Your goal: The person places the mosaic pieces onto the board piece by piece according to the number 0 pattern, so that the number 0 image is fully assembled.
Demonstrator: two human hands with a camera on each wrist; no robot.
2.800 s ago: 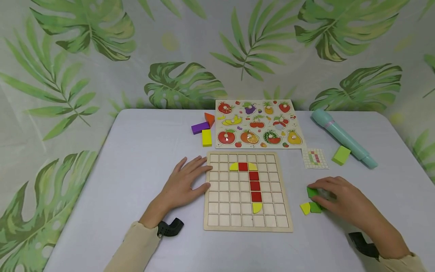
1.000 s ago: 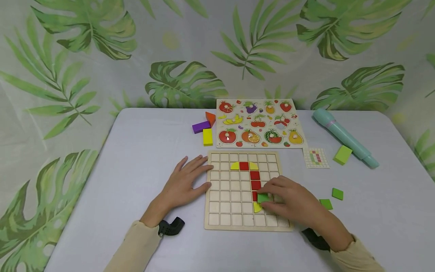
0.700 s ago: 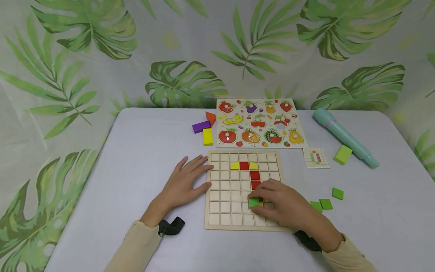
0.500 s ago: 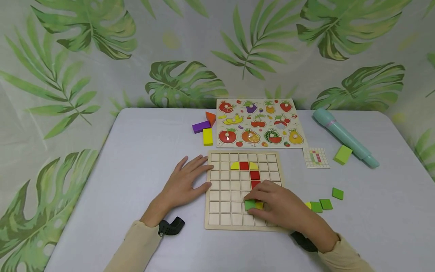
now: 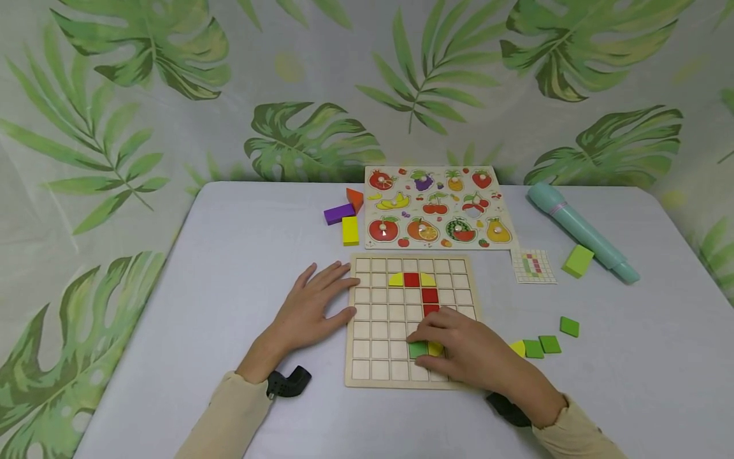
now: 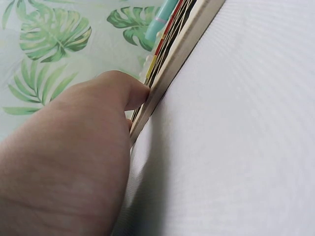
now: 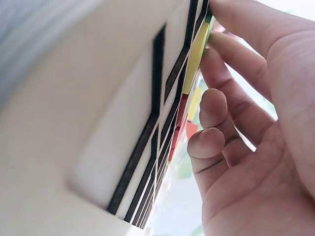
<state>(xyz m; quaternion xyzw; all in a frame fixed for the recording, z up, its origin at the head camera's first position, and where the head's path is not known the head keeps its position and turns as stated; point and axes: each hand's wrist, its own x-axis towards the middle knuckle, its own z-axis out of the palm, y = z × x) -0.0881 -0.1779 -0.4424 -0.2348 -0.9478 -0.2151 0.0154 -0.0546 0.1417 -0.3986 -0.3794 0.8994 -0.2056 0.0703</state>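
Observation:
A wooden grid board point(image 5: 378, 386) lies on the table, with red square tiles point(image 5: 430, 296) and yellow rounded tiles point(image 5: 396, 280) set in some of its cells. My right hand point(image 5: 464, 347) is over the board's lower right part. Its thumb and fingertips pinch a green square tile point(image 5: 418, 350) at the cell just left of a yellow rounded tile point(image 5: 435, 349). The hand hides part of the red column. At the left edge of the board, my left hand point(image 5: 312, 312) rests with fingers spread, its thumb touching the board's side in the left wrist view.
Right of the board lie loose green tiles point(image 5: 550, 344) and a yellow tile point(image 5: 518, 347). Farther back are a small pattern card point(image 5: 534, 266), a light green block point(image 5: 578, 261), a teal microphone-shaped object point(image 5: 582, 231), a fruit puzzle board point(image 5: 440, 218) and colored blocks point(image 5: 350, 231).
My right hand picked up a green tile from the right-hand pile, carried it left onto the board, then slid it slightly farther left and nearer. My left hand has stayed at the board's edge.

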